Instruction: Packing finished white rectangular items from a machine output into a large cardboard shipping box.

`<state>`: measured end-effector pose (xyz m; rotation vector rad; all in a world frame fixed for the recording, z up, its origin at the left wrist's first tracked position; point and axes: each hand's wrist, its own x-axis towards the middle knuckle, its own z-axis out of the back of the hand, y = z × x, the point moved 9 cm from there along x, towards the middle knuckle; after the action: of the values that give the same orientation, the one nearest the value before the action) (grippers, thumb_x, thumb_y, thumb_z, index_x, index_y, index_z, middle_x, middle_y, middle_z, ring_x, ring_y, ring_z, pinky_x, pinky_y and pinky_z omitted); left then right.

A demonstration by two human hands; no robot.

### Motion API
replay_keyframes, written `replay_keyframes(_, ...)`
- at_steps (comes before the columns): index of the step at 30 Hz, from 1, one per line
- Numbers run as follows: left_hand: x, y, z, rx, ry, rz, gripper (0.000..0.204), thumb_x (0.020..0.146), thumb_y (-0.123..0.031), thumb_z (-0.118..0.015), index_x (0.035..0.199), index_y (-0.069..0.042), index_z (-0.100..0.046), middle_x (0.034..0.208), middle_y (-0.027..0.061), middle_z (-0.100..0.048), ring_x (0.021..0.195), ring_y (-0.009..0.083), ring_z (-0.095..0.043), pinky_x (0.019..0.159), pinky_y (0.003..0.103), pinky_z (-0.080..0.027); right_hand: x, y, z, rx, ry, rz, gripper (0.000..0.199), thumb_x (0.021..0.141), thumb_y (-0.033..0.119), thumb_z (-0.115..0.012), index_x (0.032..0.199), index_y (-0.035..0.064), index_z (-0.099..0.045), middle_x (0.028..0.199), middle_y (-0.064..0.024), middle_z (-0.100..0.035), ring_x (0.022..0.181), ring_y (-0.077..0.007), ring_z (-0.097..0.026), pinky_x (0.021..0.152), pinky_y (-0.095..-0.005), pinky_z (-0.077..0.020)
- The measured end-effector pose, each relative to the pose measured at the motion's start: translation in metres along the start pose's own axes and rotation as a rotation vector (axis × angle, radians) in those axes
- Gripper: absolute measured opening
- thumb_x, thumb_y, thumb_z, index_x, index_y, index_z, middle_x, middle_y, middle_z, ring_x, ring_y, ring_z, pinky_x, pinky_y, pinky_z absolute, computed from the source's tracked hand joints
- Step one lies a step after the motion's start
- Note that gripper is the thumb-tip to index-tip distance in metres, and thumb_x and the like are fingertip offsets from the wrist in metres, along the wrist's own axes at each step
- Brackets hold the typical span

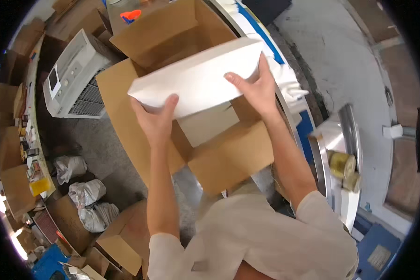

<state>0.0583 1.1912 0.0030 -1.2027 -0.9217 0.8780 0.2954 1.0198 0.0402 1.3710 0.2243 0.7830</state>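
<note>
A long white box is held up in both hands above an open cardboard carton. My left hand grips its left end, thumb on the near face. My right hand has the right end, with its thumb on the near face and its fingers round the end. The box slants, its right end farther away than its left. The carton's flaps stand spread outward. Below the white box, a pale flat surface shows inside the carton; the rest of the inside is partly hidden.
A grey-white appliance with a grille stands on the floor at the left. Several filled plastic bags lie nearer. An orange tape dispenser is beyond the carton. Yellowish rolls sit at the right, by a grey wall.
</note>
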Motion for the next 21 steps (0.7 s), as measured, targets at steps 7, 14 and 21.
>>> replay_keyframes(7, 0.042, 0.189, -0.026, 0.292, -0.069, 0.138, 0.093, 0.078, -0.035, -0.087, 0.144, 0.006, -0.036, 0.137, 0.0223, -0.053, 0.127, 0.0332, -0.053, 0.108, 0.043, -0.041, 0.017, -0.225, -0.074, -0.063, 0.107, -0.363, 0.080, 0.077, 0.022, -0.086, 0.142, 0.0002, -0.046, 0.129, -0.0150, -0.063, 0.119, -0.0247, -0.061, 0.102, -0.0379, -0.0469)
replay_keyframes(14, 0.058, 0.362, -0.050, 0.333, -0.060, 0.454, 0.108, 0.075, -0.043, -0.087, 0.151, 0.008, -0.029, 0.145, 0.0270, -0.049, 0.135, 0.0367, -0.049, 0.113, 0.041, -0.038, 0.026, -0.366, -0.124, -0.158, 0.182, -0.494, 0.082, 0.073, 0.031, -0.087, 0.139, 0.0009, -0.048, 0.126, -0.0161, -0.065, 0.116, -0.0279, -0.063, 0.100, -0.0397, -0.0489)
replay_keyframes(21, 0.137, 0.456, -0.062, 0.488, -0.169, 0.475, 0.108, 0.074, -0.045, -0.087, 0.149, 0.009, -0.032, 0.145, 0.0284, -0.049, 0.134, 0.0366, -0.050, 0.112, 0.041, -0.039, 0.082, -0.460, -0.196, -0.215, 0.177, -0.495, 0.087, 0.072, 0.034, -0.089, 0.141, 0.0001, -0.047, 0.133, -0.0161, -0.062, 0.123, -0.0276, -0.059, 0.106, -0.0399, -0.0459)
